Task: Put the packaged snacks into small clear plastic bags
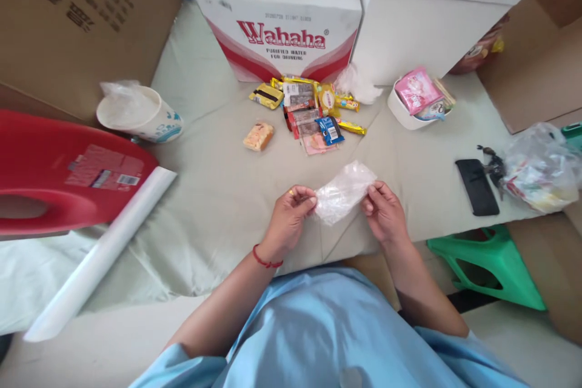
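A clear, crinkled plastic bag (345,193) is stretched between my two hands, just above the cloth near the table's front edge. My left hand (295,212), with a red string round the wrist, pinches its left end. At the other end, my right hand (384,209) grips the right edge between thumb and fingers. Beyond the bag lies a pile of small wrapped snacks (305,115) in yellow, red, pink and blue. A wrapped pastry-like piece (259,136) sits apart, to the left of the pile. Crumpled clear plastic (359,86) rests behind the pile's right side.
A Wahaha carton (286,30) and white boxes (431,30) stand at the back. Left are a paper tub (140,114), a red jug (68,170) and a white roll (104,248). Right are a snack container (411,112), a phone (477,188), a plastic bag of items (543,170) and a green stool (495,267).
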